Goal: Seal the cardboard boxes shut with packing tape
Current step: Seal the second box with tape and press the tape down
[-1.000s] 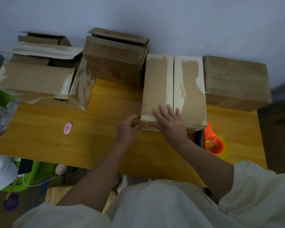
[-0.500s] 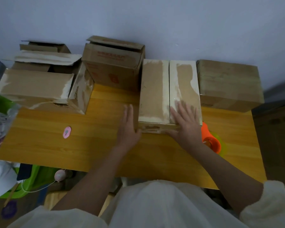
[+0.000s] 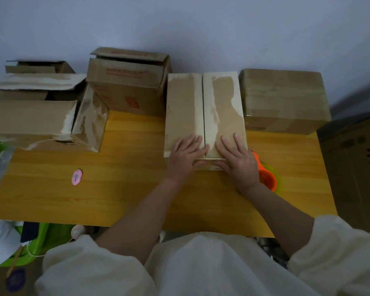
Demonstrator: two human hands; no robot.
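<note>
A closed cardboard box (image 3: 186,107) stands in the middle of the yellow wooden table (image 3: 120,184), its two top flaps meeting along a centre seam. My left hand (image 3: 185,155) lies flat on the near end of the left flap, fingers spread. On the near end of the right flap my right hand (image 3: 236,159) presses flat, thumb over the front edge. An orange tape dispenser (image 3: 267,178) with a yellow-green roll sits just right of my right wrist, partly hidden by it.
A taped box (image 3: 284,99) stands at the back right. Open boxes stand at the back centre (image 3: 126,86) and at the left (image 3: 36,116). A small pink cutter (image 3: 76,177) lies on the table's left half. A large carton (image 3: 355,167) stands beside the table's right edge.
My left hand moved from the box's left side up onto the left flap. My right hand slid left toward the centre seam. Both now press flat on top.
</note>
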